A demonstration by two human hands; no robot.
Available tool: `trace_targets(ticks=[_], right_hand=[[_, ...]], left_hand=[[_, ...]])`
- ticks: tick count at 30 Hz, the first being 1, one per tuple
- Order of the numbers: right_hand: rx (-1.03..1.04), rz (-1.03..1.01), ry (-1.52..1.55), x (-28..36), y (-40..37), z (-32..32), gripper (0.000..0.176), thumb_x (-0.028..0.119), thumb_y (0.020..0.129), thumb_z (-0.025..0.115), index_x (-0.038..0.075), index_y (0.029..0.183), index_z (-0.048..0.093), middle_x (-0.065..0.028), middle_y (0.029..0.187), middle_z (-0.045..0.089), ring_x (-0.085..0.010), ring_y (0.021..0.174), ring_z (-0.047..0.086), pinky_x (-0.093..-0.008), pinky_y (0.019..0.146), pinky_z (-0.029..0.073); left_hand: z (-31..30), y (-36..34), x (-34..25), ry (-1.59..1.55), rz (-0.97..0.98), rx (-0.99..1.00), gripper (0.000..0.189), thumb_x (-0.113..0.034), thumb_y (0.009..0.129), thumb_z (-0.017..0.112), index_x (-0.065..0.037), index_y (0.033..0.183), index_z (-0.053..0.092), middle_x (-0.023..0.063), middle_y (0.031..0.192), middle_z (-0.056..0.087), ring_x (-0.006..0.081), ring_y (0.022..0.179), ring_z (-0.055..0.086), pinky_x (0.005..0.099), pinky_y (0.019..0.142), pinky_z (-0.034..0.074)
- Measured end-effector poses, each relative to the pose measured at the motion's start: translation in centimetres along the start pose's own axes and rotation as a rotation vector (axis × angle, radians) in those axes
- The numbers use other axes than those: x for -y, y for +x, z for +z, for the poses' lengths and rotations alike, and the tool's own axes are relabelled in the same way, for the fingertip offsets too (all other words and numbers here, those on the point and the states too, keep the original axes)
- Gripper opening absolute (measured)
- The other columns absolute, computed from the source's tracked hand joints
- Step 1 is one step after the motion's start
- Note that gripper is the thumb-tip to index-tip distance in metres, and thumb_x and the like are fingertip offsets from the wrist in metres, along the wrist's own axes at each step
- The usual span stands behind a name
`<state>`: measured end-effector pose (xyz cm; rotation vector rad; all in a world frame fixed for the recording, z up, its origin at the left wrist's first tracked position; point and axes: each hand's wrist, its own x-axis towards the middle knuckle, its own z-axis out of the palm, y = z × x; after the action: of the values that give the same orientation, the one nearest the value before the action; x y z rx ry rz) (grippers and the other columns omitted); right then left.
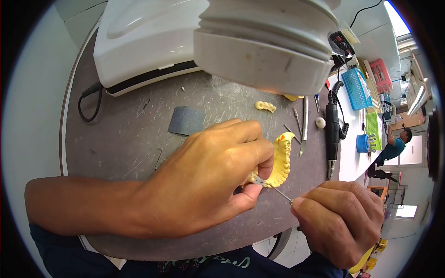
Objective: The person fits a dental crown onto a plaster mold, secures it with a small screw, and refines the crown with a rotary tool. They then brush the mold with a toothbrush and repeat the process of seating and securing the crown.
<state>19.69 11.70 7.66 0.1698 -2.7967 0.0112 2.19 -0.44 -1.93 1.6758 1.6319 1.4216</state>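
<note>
My left hand is closed, with thumb and fingers pinching the near end of a yellow dental model. The model is a curved row of teeth with an orange spot at its far tip. Between my thumb and index finger shows a small grey metal piece with dark dots, set against the model. My right hand, to the lower right, grips a thin metal dental probe. The probe's tip reaches the model beside the metal piece; whether it touches cannot be told. Most of the handle is hidden in my fist.
A large white machine and a grey-white round hood stand over the table's far side. Nearby lie sandpaper, a row of cream teeth, a knife and a black handpiece. A person is farther off at right.
</note>
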Motion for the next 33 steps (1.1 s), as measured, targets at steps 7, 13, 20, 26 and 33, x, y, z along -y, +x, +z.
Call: trace_targets(ticks=[7,13,20,26,33], right_hand=[[0.027,0.015,0.019,-0.1,-0.1,0.1,0.029,0.008,0.069,0.089,0.007,0.093,0.072,-0.0068,0.075,0.069,-0.0201,0.062,0.070,-0.0283,0.051,0.052],[-0.047,0.008,0.038,-0.1,-0.2,1.0,0.027,0.010,0.069,0.090,0.007,0.091,0.074,-0.0069,0.075,0.070,-0.0204,0.061,0.070,-0.0286,0.050,0.051],[0.013,0.033,-0.009,0.0,0.2,0.7,0.028,0.010,0.068,0.089,0.007,0.092,0.075,-0.0062,0.075,0.070,-0.0207,0.063,0.070,-0.0289,0.051,0.051],[0.128,0.008,-0.009,-0.1,0.9,-0.1,0.026,0.018,0.073,0.088,0.010,0.094,0.074,-0.0040,0.079,0.068,-0.0200,0.067,0.070,-0.0287,0.051,0.049],[0.110,0.126,-0.030,-0.6,0.2,0.2,0.034,0.039,0.078,0.085,0.010,0.085,0.069,-0.0032,0.074,0.064,-0.0176,0.060,0.063,-0.0303,0.048,0.040]], left_hand=[[0.0,0.0,0.0,0.005,0.003,0.001,0.020,0.002,0.075,0.078,-0.003,0.090,0.067,0.0079,0.090,0.061,0.0247,0.083,0.062,0.0347,0.067,0.051],[0.0,-0.1,0.0,0.008,0.000,0.005,0.020,0.002,0.075,0.077,-0.003,0.090,0.067,0.0078,0.090,0.061,0.0245,0.082,0.062,0.0350,0.067,0.050],[0.1,0.0,0.2,-0.010,0.012,0.001,0.019,0.002,0.075,0.077,-0.004,0.090,0.066,0.0075,0.089,0.060,0.0238,0.081,0.060,0.0346,0.066,0.049],[0.0,-0.1,0.1,-0.003,0.005,0.000,0.019,0.002,0.075,0.077,-0.003,0.090,0.066,0.0077,0.088,0.059,0.0241,0.081,0.060,0.0347,0.066,0.049],[0.0,-0.1,0.2,-0.010,0.027,-0.012,0.019,0.001,0.075,0.077,-0.003,0.090,0.065,0.0083,0.087,0.059,0.0242,0.080,0.059,0.0357,0.065,0.048]])
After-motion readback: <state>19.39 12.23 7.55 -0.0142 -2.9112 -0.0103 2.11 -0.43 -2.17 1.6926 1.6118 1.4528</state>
